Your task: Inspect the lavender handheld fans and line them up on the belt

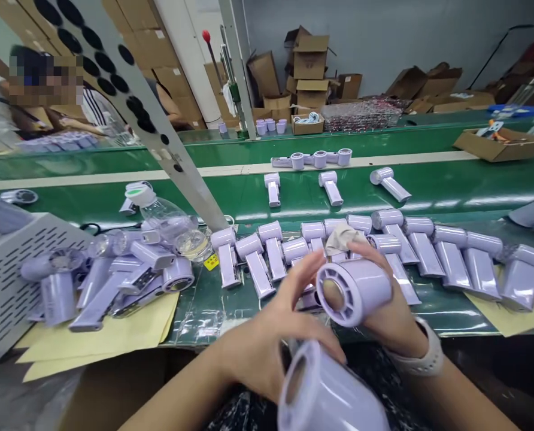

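My left hand (pixel 271 335) is closed around part of a lavender handheld fan (pixel 339 395), whose round head fills the bottom of the view. Its thumb and forefinger spread up towards a second lavender handheld fan (pixel 366 290), which my right hand (pixel 397 323) grips from behind. That fan's round, ribbed end faces left. A crumpled whitish cloth (pixel 342 238) shows at my right fingertips; whether they pinch it I cannot tell. Beyond my hands lies a row of similar fans (pixel 451 254) on the green bench.
At left, more fans (pixel 136 263) lie heaped on yellow paper (pixel 114 335), beside a plastic bottle (pixel 163 209) and a slotted grey box (pixel 33 281). A slanted metal post (pixel 177 167) rises behind them. Single fans (pixel 330 187) lie on the green belt (pixel 231 194). Co-workers sit at far left.
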The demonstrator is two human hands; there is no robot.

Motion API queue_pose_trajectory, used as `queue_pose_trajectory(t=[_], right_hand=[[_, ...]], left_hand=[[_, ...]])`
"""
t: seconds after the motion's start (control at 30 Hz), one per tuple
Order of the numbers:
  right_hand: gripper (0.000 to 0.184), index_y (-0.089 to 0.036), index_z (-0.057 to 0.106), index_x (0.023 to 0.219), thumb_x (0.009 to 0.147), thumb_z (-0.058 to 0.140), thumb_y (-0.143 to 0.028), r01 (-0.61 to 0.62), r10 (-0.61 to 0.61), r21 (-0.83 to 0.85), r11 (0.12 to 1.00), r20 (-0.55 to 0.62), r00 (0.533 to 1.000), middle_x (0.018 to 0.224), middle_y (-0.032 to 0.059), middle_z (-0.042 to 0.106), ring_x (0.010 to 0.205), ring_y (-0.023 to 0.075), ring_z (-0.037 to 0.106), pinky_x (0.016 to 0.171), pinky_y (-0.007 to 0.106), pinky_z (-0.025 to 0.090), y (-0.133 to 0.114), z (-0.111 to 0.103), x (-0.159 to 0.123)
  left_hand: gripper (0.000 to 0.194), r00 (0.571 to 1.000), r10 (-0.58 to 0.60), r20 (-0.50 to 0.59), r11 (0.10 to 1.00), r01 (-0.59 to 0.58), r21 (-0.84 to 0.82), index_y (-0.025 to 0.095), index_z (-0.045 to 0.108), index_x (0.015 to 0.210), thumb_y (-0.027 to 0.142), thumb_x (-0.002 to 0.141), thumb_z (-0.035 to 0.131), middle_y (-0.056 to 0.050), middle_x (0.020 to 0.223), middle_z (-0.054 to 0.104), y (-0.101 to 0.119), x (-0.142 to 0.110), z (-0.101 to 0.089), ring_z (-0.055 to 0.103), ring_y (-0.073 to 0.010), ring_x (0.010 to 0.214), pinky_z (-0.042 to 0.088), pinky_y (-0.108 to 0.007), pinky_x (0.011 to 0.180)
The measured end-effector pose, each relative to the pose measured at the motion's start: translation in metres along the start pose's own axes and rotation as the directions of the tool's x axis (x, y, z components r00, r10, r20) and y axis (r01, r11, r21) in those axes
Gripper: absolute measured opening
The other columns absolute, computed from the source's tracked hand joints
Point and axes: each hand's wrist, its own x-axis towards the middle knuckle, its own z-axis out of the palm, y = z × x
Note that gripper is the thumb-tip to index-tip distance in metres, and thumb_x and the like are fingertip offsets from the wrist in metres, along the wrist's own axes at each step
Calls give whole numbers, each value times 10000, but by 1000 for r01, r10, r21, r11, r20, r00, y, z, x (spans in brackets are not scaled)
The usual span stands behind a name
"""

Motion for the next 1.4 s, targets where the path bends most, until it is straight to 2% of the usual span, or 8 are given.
queue_pose_trajectory(t=[0.1,0.23,0.4,0.63,0.73,0.87,1.27,1.4], right_hand=[[805,-389,505,1452,759,899,-281,5,-5,-27,1000,-27,1000,1290,62,643,1080,282,695,944,429,588,9,20,-2],[700,-372,513,1500,858,738,-208,69,41,-401,913,258,965,1383,75,563,1251,295,594,1060,479,512,2,-2,21],[113,-244,760,938,895,661,-276,20,-129,-719,694,-98,987,958,88,636,957,295,605,957,519,500,25,-42,74],[180,-272,750,828,953,697,-390,57,-81,-435,898,-38,996,859,59,646,801,244,619,672,376,537,-9,-17,43],[132,-308,810,816,895,788,-411,66,-58,-214,975,41,997,1055,81,662,1009,278,653,831,402,588,-39,0,26],[366,-406,719,1284,925,745,-474,-91,93,-73,993,11,996,1348,40,667,1274,304,604,1097,475,501,-36,14,21],[293,-337,819,1148,979,665,-521,-330,330,3,944,43,943,1170,42,783,1107,270,706,1110,457,477,-37,21,21],[309,-326,829,1119,982,652,-539,-338,337,-22,941,135,932,1225,54,754,1250,282,636,1125,433,459,-35,10,26]], left_hand=[[369,999,-32,28,996,29,85,240,804,1003,211,648,901,-38,1728,95,-3,-5,16,265,-509,1537,447,-594,1161],[244,957,-46,-287,992,77,98,207,778,957,168,720,822,-56,1717,139,-14,-20,28,380,-447,1480,463,-541,1151],[271,968,90,-234,906,18,423,196,743,1025,163,759,781,-64,1729,14,-15,-21,15,316,-470,1504,444,-561,1164],[251,975,30,-219,886,76,458,210,750,1039,116,814,694,-127,1676,304,-19,-15,15,437,-443,1442,459,-583,1138],[499,943,-135,-303,953,207,221,239,622,1360,202,870,713,-168,1609,444,-19,-13,23,580,-403,1312,479,-583,1112],[811,948,-192,-255,971,220,89,241,421,1549,347,839,799,-197,1576,496,-16,-8,28,628,-412,1259,469,-568,1121],[410,954,-298,-22,954,297,-49,183,683,1196,412,863,751,-111,1004,747,6,14,12,706,-310,970,537,-452,997],[451,968,-251,1,964,250,84,196,631,1298,409,907,708,-120,1070,744,-4,10,12,717,-295,955,561,-421,940]])
